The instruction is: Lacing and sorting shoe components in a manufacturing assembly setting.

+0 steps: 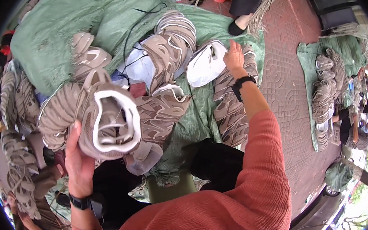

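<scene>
My left hand (pixel 79 161) is closed on a stack of nested brown-and-grey shoe uppers (pixel 57 113), gripping the nearest one by its side. That end upper shows a white-lined opening (pixel 116 121) turned toward me. Further off to the right, my right hand (pixel 234 59) is at the edge of a single shoe upper (pixel 206 67) with its white inside facing up. Its fingers look closed along that edge, though the thumb is mostly hidden. Below the right wrist lies a long row of nested uppers (pixel 232 115).
Between my hands are further bundles of uppers (pixel 162 112) and a curved stack (pixel 167 46) on green sheeting (pixel 194 131). Another person's black-shod foot (pixel 237 26) stands beyond my right hand. Red paving (pixel 284 84) runs along the right, with more bundled uppers (pixel 326 89) beyond.
</scene>
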Demonstrator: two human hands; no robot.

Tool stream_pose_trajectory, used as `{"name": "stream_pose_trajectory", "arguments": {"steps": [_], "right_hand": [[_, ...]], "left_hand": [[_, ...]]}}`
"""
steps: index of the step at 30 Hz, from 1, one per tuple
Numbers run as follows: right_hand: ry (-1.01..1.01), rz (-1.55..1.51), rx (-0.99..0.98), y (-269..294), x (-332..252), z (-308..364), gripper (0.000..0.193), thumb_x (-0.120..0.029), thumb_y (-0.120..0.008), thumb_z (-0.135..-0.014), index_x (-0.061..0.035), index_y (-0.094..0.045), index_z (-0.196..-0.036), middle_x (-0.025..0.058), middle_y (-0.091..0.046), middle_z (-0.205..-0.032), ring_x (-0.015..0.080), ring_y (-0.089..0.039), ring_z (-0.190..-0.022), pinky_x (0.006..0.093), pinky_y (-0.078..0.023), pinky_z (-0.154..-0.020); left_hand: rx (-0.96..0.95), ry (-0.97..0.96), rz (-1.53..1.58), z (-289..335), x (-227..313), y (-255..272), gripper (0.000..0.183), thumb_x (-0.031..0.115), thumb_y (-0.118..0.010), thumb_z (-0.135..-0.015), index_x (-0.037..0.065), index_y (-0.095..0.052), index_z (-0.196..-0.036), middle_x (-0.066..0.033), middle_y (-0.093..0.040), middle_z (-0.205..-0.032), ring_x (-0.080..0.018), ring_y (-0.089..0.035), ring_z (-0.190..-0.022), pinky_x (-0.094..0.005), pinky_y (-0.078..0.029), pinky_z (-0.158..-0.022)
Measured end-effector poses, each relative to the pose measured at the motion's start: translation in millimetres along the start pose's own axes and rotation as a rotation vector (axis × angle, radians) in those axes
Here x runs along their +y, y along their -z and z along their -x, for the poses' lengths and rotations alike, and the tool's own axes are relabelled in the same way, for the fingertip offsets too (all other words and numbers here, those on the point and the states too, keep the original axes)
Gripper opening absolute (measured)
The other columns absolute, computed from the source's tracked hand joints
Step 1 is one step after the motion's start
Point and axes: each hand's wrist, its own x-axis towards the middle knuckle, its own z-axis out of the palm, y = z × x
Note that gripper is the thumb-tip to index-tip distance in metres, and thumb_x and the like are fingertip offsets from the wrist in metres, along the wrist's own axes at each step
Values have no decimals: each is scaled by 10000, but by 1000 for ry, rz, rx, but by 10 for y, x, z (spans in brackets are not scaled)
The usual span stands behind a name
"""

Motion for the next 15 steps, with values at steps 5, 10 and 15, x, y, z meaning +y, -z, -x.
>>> {"name": "stream_pose_trajectory", "arguments": {"steps": [5, 10, 15], "right_hand": [[136, -172, -182, 801, -60, 328, 570, -57, -593, -723, -123, -393, -1253, 166, -519, -1143, 332, -558, -950, 416, -458, -806], [403, -276, -302, 1937, -799, 1232, 700, -54, -688, -693, -116, -356, -1307, 158, -522, -1157, 292, -574, -961, 372, -467, -791], [757, -185, 109, 2673, -1349, 2199, 949, -156, -766, -628, -143, -210, -1397, 144, -298, -1383, 371, -350, -1234, 435, -330, -997]], "left_hand": [[-92, -58, -7, 28, -69, -114, 396, 238, -578, -859, 1, -511, -1169, -78, -573, -1150, -175, -553, -1032, -303, -407, -928], [-419, 29, 215, 151, -192, -217, 372, 241, -561, -868, 34, -521, -1175, -69, -572, -1165, -182, -553, -1035, -327, -407, -939], [-590, 102, 375, 241, -517, -406, 326, 237, -595, -848, 36, -556, -1102, -90, -587, -1137, -191, -555, -1032, -345, -402, -958]]}}
